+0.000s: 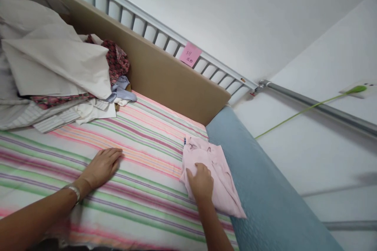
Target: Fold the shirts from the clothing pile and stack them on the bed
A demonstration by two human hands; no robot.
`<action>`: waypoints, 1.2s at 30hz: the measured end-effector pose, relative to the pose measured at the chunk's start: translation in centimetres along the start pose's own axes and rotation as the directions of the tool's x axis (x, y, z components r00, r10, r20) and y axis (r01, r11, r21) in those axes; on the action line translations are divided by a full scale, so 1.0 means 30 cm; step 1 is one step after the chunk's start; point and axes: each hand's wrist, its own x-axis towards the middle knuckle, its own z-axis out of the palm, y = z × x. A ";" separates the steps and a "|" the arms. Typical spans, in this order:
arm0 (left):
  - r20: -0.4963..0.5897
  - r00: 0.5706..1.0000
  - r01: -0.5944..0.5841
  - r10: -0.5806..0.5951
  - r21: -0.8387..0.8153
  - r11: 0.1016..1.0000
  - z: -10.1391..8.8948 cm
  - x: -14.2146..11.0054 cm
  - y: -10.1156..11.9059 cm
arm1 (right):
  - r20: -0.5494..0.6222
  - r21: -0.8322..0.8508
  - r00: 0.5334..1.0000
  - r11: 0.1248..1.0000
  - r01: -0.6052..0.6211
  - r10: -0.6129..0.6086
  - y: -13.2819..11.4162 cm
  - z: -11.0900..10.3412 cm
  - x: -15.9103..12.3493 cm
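My left hand (102, 165) lies palm down on the striped cloth (141, 200), fingers stretched out and nothing held. A bracelet is round that wrist. My right hand (201, 182) rests on top of a folded pink garment (224, 188), its thumb apart from the slightly bent fingers. The garment lies flat at the right end of the striped cloth, with one edge over the blue surface. A small dark patterned bit (185, 140) shows at its upper left corner. Part of the garment is hidden under my right hand.
A heap of crumpled clothes (59, 55) fills the upper left. Behind stands a brown board (167, 78) against a slatted metal rail (132, 6), with a pink note (190, 54) on it. A blue padded surface (259, 176) and a grey pipe (318, 104) are at the right.
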 end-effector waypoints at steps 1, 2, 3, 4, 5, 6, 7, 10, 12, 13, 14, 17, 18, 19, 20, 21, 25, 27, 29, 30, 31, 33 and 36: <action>0.005 1.000 -0.001 0.001 0.004 1.000 0.000 0.000 -0.002 | -0.017 0.050 1.000 0.999 -0.003 0.003 -0.022 0.023 -0.009; 0.009 1.000 -0.001 0.001 0.009 1.000 0.000 0.000 -0.006 | -0.039 0.141 0.999 0.990 -0.031 0.037 -0.039 0.045 -0.016; 0.013 1.000 -0.001 0.001 0.013 1.000 -0.001 0.000 -0.011 | -0.059 0.262 0.994 0.962 -0.079 0.098 -0.049 0.065 -0.021; 0.019 1.000 -0.001 0.001 0.014 1.000 -0.002 0.000 -0.017 | -0.066 0.391 0.982 0.910 -0.137 0.177 -0.050 0.082 -0.024; 0.024 1.000 0.004 -0.004 0.010 1.000 -0.004 0.001 -0.020 | -0.059 0.509 0.964 0.839 -0.194 0.259 -0.044 0.097 -0.024; 0.023 1.000 0.019 -0.019 0.001 1.000 -0.006 0.004 -0.018 | -0.040 0.602 0.943 0.761 -0.241 0.330 -0.030 0.109 -0.022; 0.018 0.999 0.045 -0.044 -0.021 0.999 -0.007 0.010 -0.009 | -0.020 0.669 0.922 0.690 -0.275 0.387 -0.011 0.121 -0.020; 0.002 0.989 0.144 -0.147 -0.212 0.967 0.012 0.047 0.091 | 0.044 0.799 0.864 0.502 -0.331 0.501 0.058 0.155 -0.004; 0.071 0.979 0.203 -0.191 -0.436 0.877 0.052 0.095 0.219 | 0.100 0.875 0.819 0.341 -0.343 0.565 0.095 0.177 0.010; 0.150 0.969 0.246 -0.195 -0.549 0.799 0.081 0.126 0.295 | 0.128 0.903 0.800 0.264 -0.338 0.587 0.109 0.186 0.017; 0.233 0.952 0.304 -0.199 -0.642 0.704 0.114 0.161 0.372 | 0.152 0.924 0.783 0.194 -0.329 0.603 0.119 0.193 0.025; 0.468 0.841 0.540 -0.271 -0.727 0.424 0.221 0.292 0.574 | 0.214 0.955 0.739 0.022 -0.295 0.639 0.132 0.203 0.048; 0.512 0.811 0.585 -0.283 -0.714 0.384 0.253 0.341 0.621 | 0.233 0.958 0.726 -0.024 -0.286 0.647 0.133 0.204 0.054; 0.545 0.786 0.618 -0.293 -0.699 0.359 0.284 0.392 0.658 | 0.251 0.959 0.715 -0.065 -0.277 0.653 0.135 0.205 0.059; 0.564 0.771 0.636 -0.294 -0.687 0.352 0.312 0.442 0.686 | 0.268 0.958 0.705 -0.102 -0.269 0.657 0.137 0.206 0.063; 0.579 0.763 0.646 -0.287 -0.678 0.351 0.337 0.491 0.705 | 0.281 0.956 0.696 -0.131 -0.261 0.661 0.141 0.206 0.065; 0.675 0.702 0.708 -0.228 -0.627 0.325 0.408 0.635 0.743 | 0.374 0.925 0.682 -0.309 -0.222 0.629 0.171 0.200 0.068; 0.726 0.666 0.734 -0.172 -0.596 0.327 0.421 0.666 0.750 | 0.425 0.890 0.683 -0.411 -0.197 0.594 0.186 0.191 0.066; 0.766 0.631 0.753 -0.118 -0.570 0.329 0.416 0.674 0.750 | 0.444 0.871 0.690 -0.457 -0.181 0.572 0.194 0.179 0.066; 0.780 0.618 0.760 -0.096 -0.563 0.325 0.408 0.671 0.748 | 0.444 0.868 0.697 -0.462 -0.180 0.563 0.195 0.173 0.066; 0.789 0.609 0.766 -0.079 -0.560 0.316 0.397 0.665 0.745 | 0.445 0.867 0.704 -0.464 -0.183 0.554 0.193 0.169 0.066; 0.797 0.602 0.775 -0.057 -0.565 0.284 0.369 0.648 0.744 | 0.451 0.864 0.705 -0.467 -0.189 0.548 0.187 0.163 0.066; 0.800 0.600 0.787 -0.034 -0.581 0.207 0.331 0.619 0.766 | 0.453 0.867 0.698 -0.457 -0.199 0.555 0.176 0.162 0.067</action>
